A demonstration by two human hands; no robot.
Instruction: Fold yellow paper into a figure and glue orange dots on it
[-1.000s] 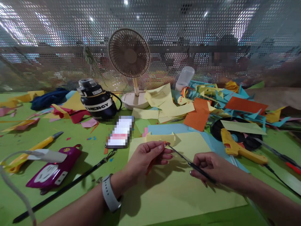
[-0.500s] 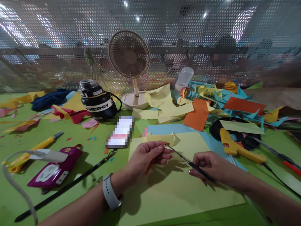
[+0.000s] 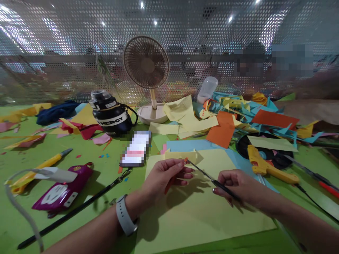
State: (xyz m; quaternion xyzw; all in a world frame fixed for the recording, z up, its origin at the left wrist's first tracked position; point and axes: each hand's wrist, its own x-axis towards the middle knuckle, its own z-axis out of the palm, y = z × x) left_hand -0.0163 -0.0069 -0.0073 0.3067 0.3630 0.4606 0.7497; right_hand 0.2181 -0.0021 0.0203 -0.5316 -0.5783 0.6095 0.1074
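My left hand is closed in a pinch on a small orange paper strip. More orange paper shows beneath the palm, partly hidden by the fingers. My right hand grips the black handle of a slim tool with a thin metal shaft; its exact kind does not show. The shaft's tip meets the orange strip at the left fingertips, or comes very close to it. Both hands are above a large pale yellow paper sheet. Just behind them stands a folded pale yellow paper piece.
Left of the sheet lie a phone, a purple power bank and a yellow utility knife. A black bottle and a fan stand behind. On the right are a yellow glue gun and heaped paper scraps.
Almost nothing differs. The tool's tip and the orange strip's end have shifted very slightly, and the whole view has moved a little. Both hands keep their grip.
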